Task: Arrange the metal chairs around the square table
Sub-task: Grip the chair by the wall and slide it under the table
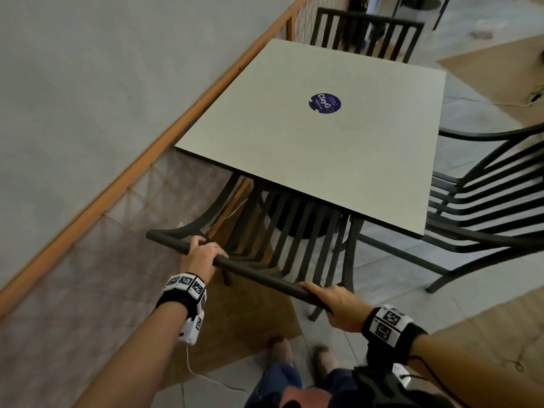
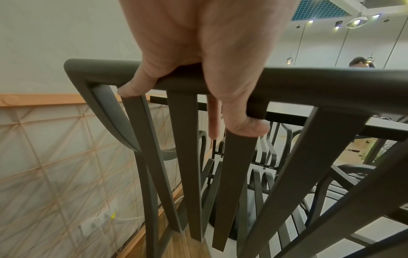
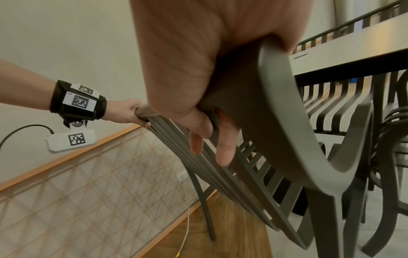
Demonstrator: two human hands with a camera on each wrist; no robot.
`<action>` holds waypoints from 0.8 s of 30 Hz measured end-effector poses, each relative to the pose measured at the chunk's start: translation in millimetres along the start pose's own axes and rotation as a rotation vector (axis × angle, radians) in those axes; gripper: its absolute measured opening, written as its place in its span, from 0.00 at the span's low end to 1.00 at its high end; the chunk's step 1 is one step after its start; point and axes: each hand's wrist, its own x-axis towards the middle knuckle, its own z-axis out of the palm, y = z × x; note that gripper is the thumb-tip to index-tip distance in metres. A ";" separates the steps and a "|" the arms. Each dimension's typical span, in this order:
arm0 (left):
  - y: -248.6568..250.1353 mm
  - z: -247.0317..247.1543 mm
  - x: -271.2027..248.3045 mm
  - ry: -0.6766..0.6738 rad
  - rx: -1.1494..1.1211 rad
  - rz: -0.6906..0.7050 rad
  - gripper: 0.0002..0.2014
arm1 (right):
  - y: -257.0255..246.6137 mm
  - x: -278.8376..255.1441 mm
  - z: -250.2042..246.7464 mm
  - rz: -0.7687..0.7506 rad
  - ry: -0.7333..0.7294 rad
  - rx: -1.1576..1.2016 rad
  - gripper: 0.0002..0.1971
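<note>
A square grey table (image 1: 294, 148) with a round blue sticker (image 1: 324, 103) stands by the wall. A dark metal slatted chair (image 1: 259, 272) sits at its near side, seat partly under the tabletop. My left hand (image 1: 203, 254) grips the chair's top rail (image 2: 309, 80) near its left end, fingers curled round it. At the right end my right hand (image 1: 332, 304) holds the same rail (image 3: 276, 97), fingers (image 3: 225, 148) wrapped behind it. A second chair (image 1: 368, 33) stands at the table's far side. A third chair (image 1: 485, 207) stands at the right side.
A wall with an orange wooden rail (image 1: 147, 160) and mesh panelling (image 1: 103, 260) runs along the left. A white cable (image 3: 186, 232) and a wall socket (image 2: 97, 225) lie low by the wall. My feet (image 1: 300, 354) stand behind the chair on tile and wood floor.
</note>
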 end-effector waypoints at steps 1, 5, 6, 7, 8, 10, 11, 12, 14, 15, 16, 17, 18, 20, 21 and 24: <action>0.2 -2.4 5.0 -0.001 -0.004 -0.001 0.13 | -0.2 3.1 -3.5 0.007 0.005 -0.010 0.34; -3.4 -7.8 20.5 0.019 -0.032 0.013 0.10 | -0.7 10.1 -9.3 0.005 0.033 -0.047 0.35; -3.6 -6.9 21.6 0.022 -0.021 0.020 0.11 | -0.5 10.3 -8.3 0.003 0.033 -0.050 0.35; -3.0 -6.5 20.7 0.023 -0.010 0.020 0.12 | -0.8 9.8 -7.5 -0.001 0.033 -0.051 0.34; -2.7 -5.3 20.3 0.033 -0.005 0.023 0.13 | -0.7 9.9 -7.0 -0.006 0.034 -0.051 0.34; -0.1 -5.6 19.4 0.041 0.013 0.020 0.12 | 0.3 11.0 -6.8 -0.011 0.037 -0.054 0.33; 1.4 -5.8 19.0 0.042 0.019 0.011 0.13 | 0.1 11.1 -7.6 -0.012 0.031 -0.054 0.32; 2.5 -5.1 18.4 0.047 0.019 -0.001 0.13 | 0.5 11.0 -9.5 -0.019 0.017 -0.051 0.31; 5.8 -3.2 15.3 0.073 0.009 -0.047 0.18 | 1.6 10.8 -19.6 -0.048 -0.047 -0.071 0.27; 8.1 -1.1 12.2 0.096 0.006 -0.088 0.23 | 3.8 12.0 -26.8 -0.054 -0.090 -0.079 0.27; 10.3 2.7 8.1 0.134 -0.004 -0.141 0.28 | 9.0 15.2 -34.8 -0.053 -0.119 -0.077 0.28; 14.7 6.2 3.3 0.192 -0.033 -0.206 0.34 | 16.8 20.0 -43.1 -0.045 -0.123 -0.072 0.28; 21.2 8.8 -2.6 0.272 -0.093 -0.283 0.38 | 27.6 26.2 -51.2 -0.039 -0.116 -0.079 0.27; 37.8 12.5 -14.3 0.447 -0.262 -0.444 0.39 | 54.5 40.6 -66.2 -0.035 -0.114 -0.185 0.21; 47.1 15.4 -20.2 0.509 -0.359 -0.509 0.38 | 69.1 47.9 -71.6 -0.028 -0.141 -0.284 0.20; 81.9 25.6 -34.0 0.539 -0.817 -0.675 0.30 | 105.3 66.7 -79.9 -0.083 -0.244 -0.553 0.29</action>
